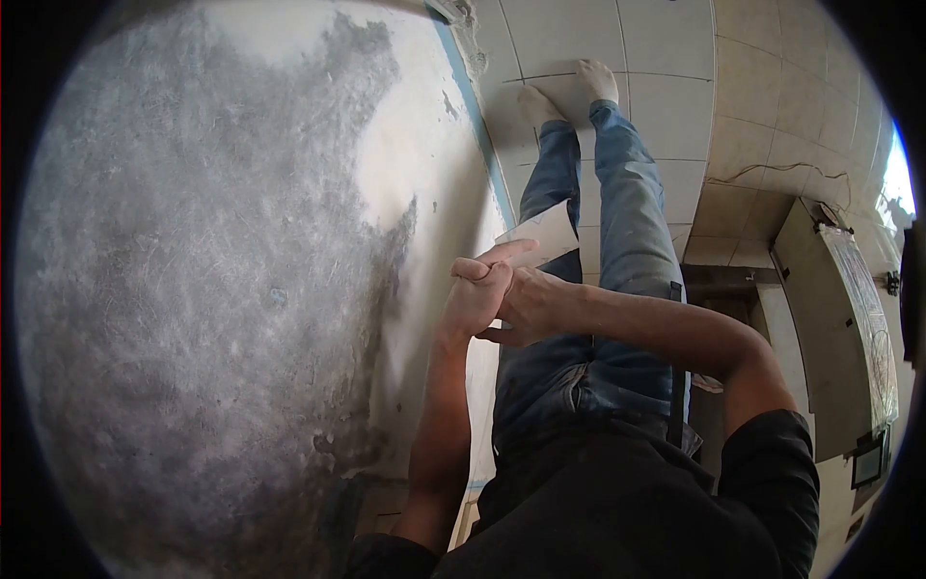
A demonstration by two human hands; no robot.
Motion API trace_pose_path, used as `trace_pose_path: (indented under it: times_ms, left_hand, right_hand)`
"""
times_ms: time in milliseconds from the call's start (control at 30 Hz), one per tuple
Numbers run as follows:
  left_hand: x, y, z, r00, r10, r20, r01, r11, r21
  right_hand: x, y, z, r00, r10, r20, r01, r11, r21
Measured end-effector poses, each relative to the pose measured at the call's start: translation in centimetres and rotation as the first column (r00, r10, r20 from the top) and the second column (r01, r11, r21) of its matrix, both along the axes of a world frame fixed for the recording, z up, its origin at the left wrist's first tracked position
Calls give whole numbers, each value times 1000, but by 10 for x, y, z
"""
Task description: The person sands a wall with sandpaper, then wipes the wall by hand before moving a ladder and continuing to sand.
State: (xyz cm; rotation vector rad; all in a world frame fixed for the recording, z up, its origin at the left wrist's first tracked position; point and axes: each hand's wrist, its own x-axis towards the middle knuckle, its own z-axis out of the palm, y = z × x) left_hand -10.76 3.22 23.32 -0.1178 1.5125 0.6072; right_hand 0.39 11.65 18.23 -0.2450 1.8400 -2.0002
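Observation:
My left hand (473, 299) and my right hand (535, 301) are pressed together in front of my thighs. A pale flat blade (552, 234) sticks out beyond them, with one stretched finger lying along its face. It looks gripped by my left hand; its handle is hidden between the palms. My right hand is closed against the left one, its fingers partly tucked beneath, and what it grips is hidden. To the left of both hands stands a wall (241, 251) with grey, scuffed plaster and whitish patches.
My legs in blue jeans (632, 207) and my feet (598, 82) are on a pale tiled floor (666, 116). A blue strip (473, 106) edges the wall's base. At right are a long pale cabinet-like object (820, 309), a thin cable (786, 167) and a tiled wall (772, 87).

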Motion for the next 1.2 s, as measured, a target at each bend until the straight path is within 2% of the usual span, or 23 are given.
trace_pose_path:
  times_ms: [33,100,167,233,333,433,467,567,633,700,833,900,933,1000,1067,1167,1200]
  left_hand:
    - [-3,2,4,996,-86,14,87,996,-35]
    - [-2,9,9,982,-172,-82,169,985,-41]
    - [2,9,9,972,-150,-182,138,987,-78]
    - [11,2,2,956,-24,-292,-12,993,-121]
    - [8,0,3,876,122,-467,-187,978,-95]
    - [4,-1,7,865,247,-437,-314,945,-89]
    - [6,2,7,880,230,-417,-292,952,-89]
    - [20,26,4,918,199,-343,-237,969,-72]
    - [24,32,0,933,38,-357,-69,995,-76]
    - [25,29,-3,875,-262,-408,229,965,-127]
    - [39,24,-1,812,-351,-466,340,934,-111]
    - [49,21,0,807,-332,-488,306,942,-136]
    - [55,13,-3,789,-348,-505,309,937,-162]
    - [59,9,-4,815,-251,-522,166,965,-204]
    - [59,11,-4,848,-11,-529,-128,966,-226]
    - [59,10,-5,777,50,-628,-204,963,-176]
    - [57,15,-3,750,30,-661,-236,945,-225]
  right_hand:
    - [2,-3,-1,999,-37,-33,38,999,8]
    - [1,-4,-1,997,-54,-56,55,998,18]
    - [-1,1,1,1000,-16,-24,16,1000,27]
    - [-13,21,8,995,81,63,-83,996,34]
    - [-19,25,7,991,-115,-67,126,971,203]
    - [-26,45,15,978,-190,88,177,975,137]
    - [-29,49,14,984,-84,158,71,994,88]
    - [-23,63,9,988,43,145,-24,991,-130]
    - [-14,53,-12,979,150,140,-137,986,-97]
    - [-10,58,-11,962,207,180,-185,974,-134]
    - [4,43,-17,933,307,185,-301,952,-63]
    - [6,42,-13,895,406,186,-405,913,-41]
    - [5,48,-11,893,399,206,-405,914,-14]
    - [-1,63,-8,892,382,242,-402,915,38]
    - [-11,68,-23,929,181,322,-189,982,-7]
    - [-23,73,-37,909,-92,406,153,981,-121]
    - [-27,72,-38,882,-172,438,268,949,-166]
